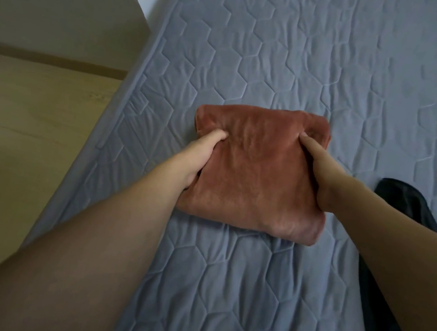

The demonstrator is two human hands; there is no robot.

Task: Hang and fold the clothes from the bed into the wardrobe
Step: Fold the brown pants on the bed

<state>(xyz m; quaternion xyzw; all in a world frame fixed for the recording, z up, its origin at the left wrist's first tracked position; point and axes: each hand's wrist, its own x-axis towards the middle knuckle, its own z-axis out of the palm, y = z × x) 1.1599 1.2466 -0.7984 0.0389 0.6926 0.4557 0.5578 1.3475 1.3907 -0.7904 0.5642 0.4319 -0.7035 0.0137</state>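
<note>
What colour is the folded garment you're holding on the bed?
Rust-brown, a plain terracotta tone with no pattern, on the folded garment; the head view shows it.

Your left hand [199, 157] and right hand [318, 175] are bare, with no rings, watch or gloves. Both forearms are bare too, no sleeve reaching them. The visible thumbnails look short and unpainted.

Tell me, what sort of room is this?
Most likely a bedroom: a grey quilted bed, a folded rust-coloured garment gripped by both hands, and pale wooden furniture alongside.
</note>
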